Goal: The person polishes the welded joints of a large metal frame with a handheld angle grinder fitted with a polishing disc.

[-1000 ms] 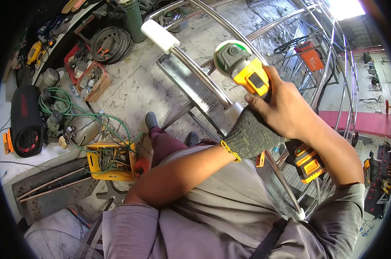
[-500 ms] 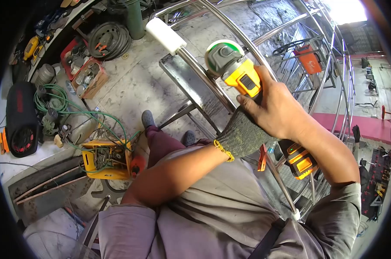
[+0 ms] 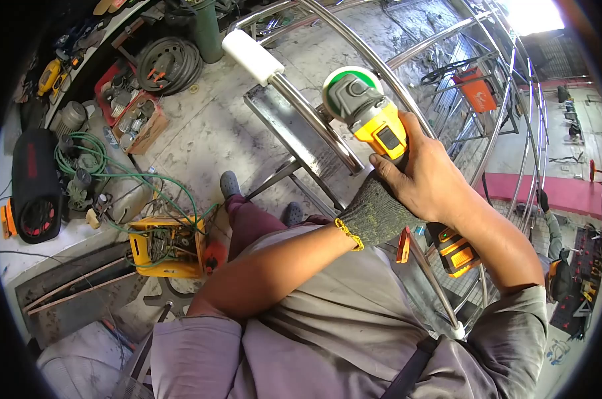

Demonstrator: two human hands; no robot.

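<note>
A yellow-and-black cordless angle grinder [image 3: 385, 136] with a green-rimmed disc [image 3: 331, 90] is held before me, over the polished metal pipes. My right hand [image 3: 430, 174], bare, is closed round its body, the thumb along the near side. My left hand [image 3: 384, 211], in a dark knitted glove with a yellow cuff, reaches across and grips the grinder from below; its fingers are mostly hidden. The battery end [image 3: 459, 255] shows beneath my right forearm. Just left of the grinder, a steel pipe [image 3: 314, 123] with a white end sleeve [image 3: 251, 56] lies over a metal stand [image 3: 281, 126].
Curved steel railings [image 3: 410, 50] fill the upper right, near an orange machine [image 3: 475, 90]. At right, another person's sleeve [image 3: 553, 233] and dark-gloved hand show. A yellow toolbox [image 3: 165, 263], green hose [image 3: 92, 156] and black speaker [image 3: 35, 185] are at left.
The grinder and both my hands have shifted slightly right and down, away from the pipe. More of the other person's arm shows at the right.
</note>
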